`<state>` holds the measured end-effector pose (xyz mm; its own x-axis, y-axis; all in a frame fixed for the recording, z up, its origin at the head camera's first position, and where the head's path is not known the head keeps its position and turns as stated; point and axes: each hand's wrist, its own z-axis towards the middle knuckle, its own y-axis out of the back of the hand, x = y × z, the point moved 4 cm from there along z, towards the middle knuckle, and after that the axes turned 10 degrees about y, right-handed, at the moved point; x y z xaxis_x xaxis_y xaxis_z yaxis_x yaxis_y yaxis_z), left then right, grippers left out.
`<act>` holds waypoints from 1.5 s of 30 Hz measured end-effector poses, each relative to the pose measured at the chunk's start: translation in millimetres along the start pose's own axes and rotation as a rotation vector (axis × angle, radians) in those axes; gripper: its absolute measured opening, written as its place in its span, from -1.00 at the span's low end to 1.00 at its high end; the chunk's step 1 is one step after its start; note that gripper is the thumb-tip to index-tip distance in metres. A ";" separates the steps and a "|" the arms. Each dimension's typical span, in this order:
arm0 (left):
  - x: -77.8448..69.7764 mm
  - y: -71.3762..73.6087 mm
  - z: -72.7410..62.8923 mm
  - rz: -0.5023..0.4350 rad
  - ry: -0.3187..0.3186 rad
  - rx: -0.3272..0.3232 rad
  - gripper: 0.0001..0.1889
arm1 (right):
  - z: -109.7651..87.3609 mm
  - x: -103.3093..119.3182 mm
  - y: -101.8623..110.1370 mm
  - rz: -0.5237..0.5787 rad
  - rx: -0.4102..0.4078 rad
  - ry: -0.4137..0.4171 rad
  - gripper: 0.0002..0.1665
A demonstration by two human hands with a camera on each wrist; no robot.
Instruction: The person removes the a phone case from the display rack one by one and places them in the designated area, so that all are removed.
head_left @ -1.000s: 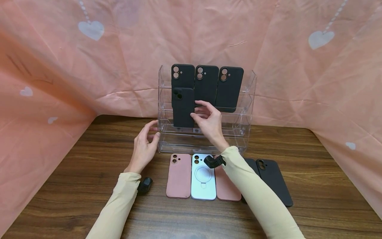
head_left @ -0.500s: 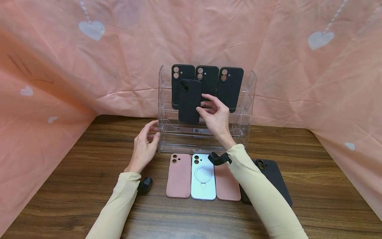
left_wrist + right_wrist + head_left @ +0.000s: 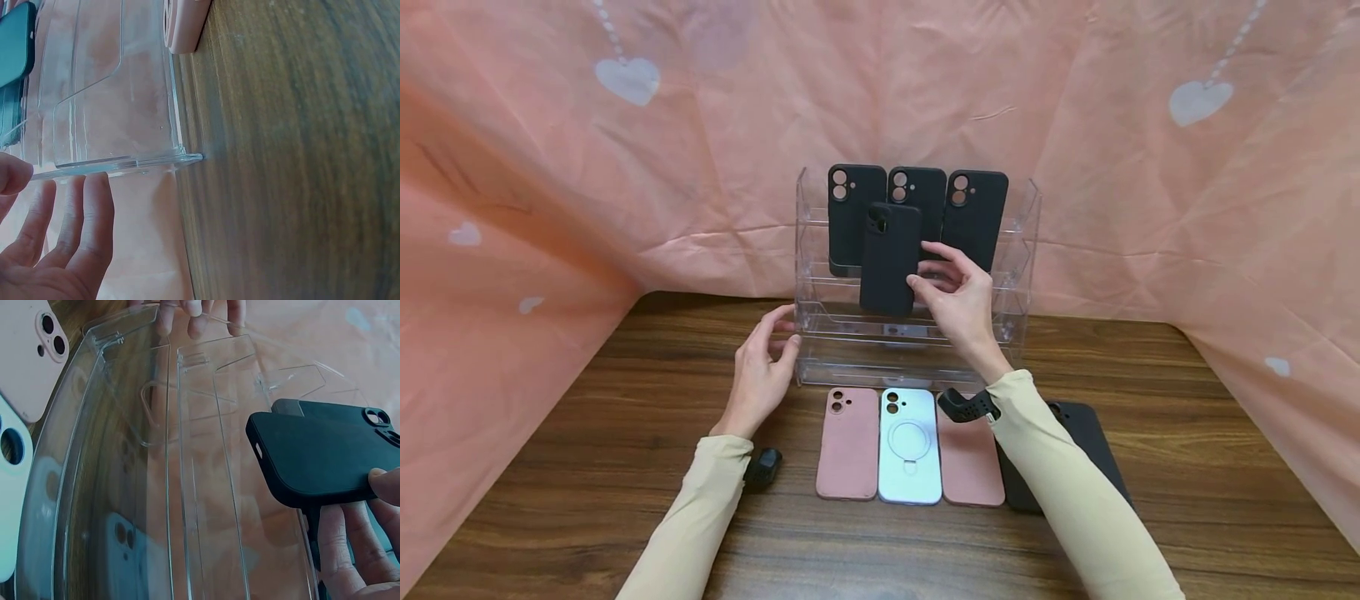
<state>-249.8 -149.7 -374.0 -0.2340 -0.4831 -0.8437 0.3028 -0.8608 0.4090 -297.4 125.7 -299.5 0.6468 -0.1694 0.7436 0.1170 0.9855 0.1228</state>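
Note:
My right hand (image 3: pixel 962 300) pinches a black phone case (image 3: pixel 889 262) along its right edge, thumb in front and fingers behind. The case is upright in front of a clear tiered display rack (image 3: pixel 865 363). In the right wrist view the held case (image 3: pixel 331 456) looks apart from the clear tier lips. Behind it, three black phone cases (image 3: pixel 973 212) stand side by side on the top tier; the middle one is partly covered. My left hand (image 3: pixel 758 375) holds the rack's left side panel (image 3: pixel 119 165), thumb at the front edge and fingertips against the outer face.
On the wooden table (image 3: pixel 625 433) before the rack lie a pink case (image 3: pixel 847 446), a white case with a ring (image 3: pixel 910 483), another pink case (image 3: pixel 972 467) and black cases (image 3: pixel 1086 429), partly under my right sleeve. A pink curtain (image 3: pixel 1112 167) hangs behind.
My right hand has lifted the black phone case off a middle tier and carried it to the right, from before the left rear case to before the middle one. My left hand stays put.

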 end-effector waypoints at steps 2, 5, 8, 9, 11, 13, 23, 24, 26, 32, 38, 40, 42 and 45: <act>0.5 0.3 0.2 0.004 0.000 -0.004 -0.54 | -1.3 1.0 2.7 -0.015 0.006 -0.009 -0.45; 1.4 0.0 0.9 0.011 -0.001 -0.007 -0.54 | -3.7 1.9 7.0 -0.039 0.011 -0.017 -0.46; 1.8 -0.3 1.1 0.015 -0.001 -0.007 -0.54 | -7.1 1.0 11.6 -0.049 0.019 -0.031 -0.46; 1.7 -0.4 1.0 0.015 -0.002 -0.007 -0.54 | -8.2 0.6 13.2 -0.049 0.021 -0.033 -0.46; 1.6 -0.9 0.9 0.015 -0.003 -0.004 -0.54 | -10.3 0.2 16.5 -0.051 0.027 -0.036 -0.46; 1.7 -1.0 0.9 0.015 -0.004 -0.004 -0.54 | -12.1 0.0 19.5 -0.050 0.036 -0.035 -0.45; 2.6 -0.8 1.4 0.032 -0.008 -0.016 -0.54 | -22.5 -0.1 35.0 -0.056 0.063 -0.041 -0.42; 2.7 -0.8 1.4 0.035 -0.009 -0.018 -0.54 | -23.6 -0.2 37.0 -0.058 0.065 -0.046 -0.41; 2.6 -0.7 1.3 0.037 -0.006 -0.019 -0.54 | -25.8 0.3 40.8 -0.065 0.070 -0.055 -0.39; 2.5 -0.7 1.1 0.031 -0.002 -0.015 -0.54 | -30.6 2.9 51.9 -0.067 0.072 -0.070 -0.35; 3.2 -1.2 1.3 0.008 -0.004 -0.002 -0.54 | -36.0 4.6 62.2 -0.056 0.075 -0.098 -0.33; 2.9 -1.2 1.4 0.004 -0.004 0.000 -0.54 | -38.0 4.7 65.5 -0.049 0.076 -0.109 -0.33; 2.6 -1.3 1.4 0.002 -0.005 0.002 -0.54 | -40.0 4.5 69.2 -0.024 0.076 -0.126 -0.32; 1.8 -0.8 1.6 -0.001 -0.005 0.002 -0.54 | -42.2 4.5 74.1 0.012 0.080 -0.143 -0.30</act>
<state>-251.9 -150.1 -375.4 -0.2386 -0.4829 -0.8425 0.3005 -0.8617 0.4088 -254.0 197.7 -314.8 0.5337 -0.1603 0.8304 0.0456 0.9859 0.1610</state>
